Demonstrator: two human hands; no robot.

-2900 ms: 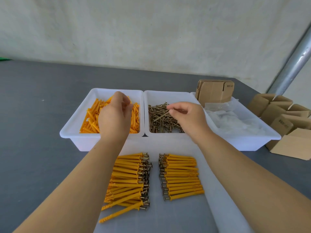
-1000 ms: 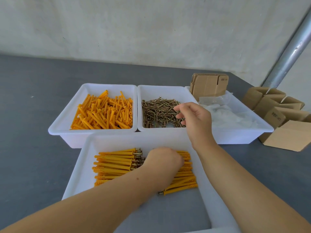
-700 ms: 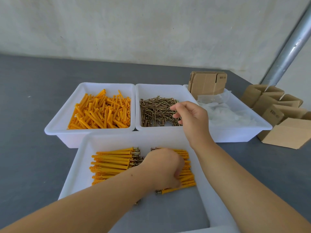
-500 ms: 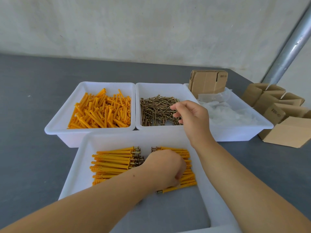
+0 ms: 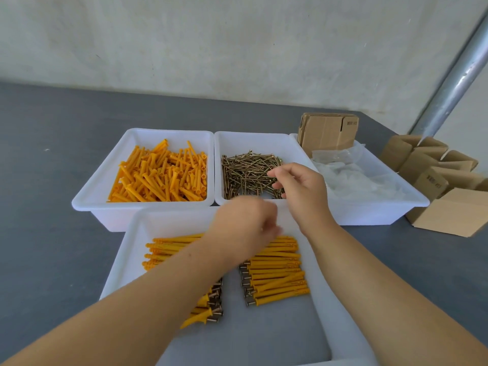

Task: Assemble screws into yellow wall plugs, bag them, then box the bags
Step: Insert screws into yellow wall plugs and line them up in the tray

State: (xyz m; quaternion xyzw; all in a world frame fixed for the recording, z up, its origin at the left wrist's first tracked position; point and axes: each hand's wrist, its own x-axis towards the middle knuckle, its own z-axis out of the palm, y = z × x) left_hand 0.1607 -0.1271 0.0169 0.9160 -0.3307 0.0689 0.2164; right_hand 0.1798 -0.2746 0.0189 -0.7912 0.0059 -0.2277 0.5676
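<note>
Since half a second ago, left hand (image 5: 244,225) lifts off assembled plugs (image 5: 276,273) in near tray (image 5: 126,249), grip curled, contents hidden, cannot tell. Right hand (image 5: 298,186) hovers over screws (image 5: 248,173), fingers loosely parted, holding nothing visible. Loose plugs (image 5: 161,178) wait in left bin. Assembly continues; bagging not begun.

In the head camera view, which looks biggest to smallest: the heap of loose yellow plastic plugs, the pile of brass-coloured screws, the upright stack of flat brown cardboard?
1. Heap of loose yellow plastic plugs, clearly largest.
2. Pile of brass-coloured screws and upright stack of flat brown cardboard look alike; the right hand hides part of the screws, so I won't rank them.
</note>
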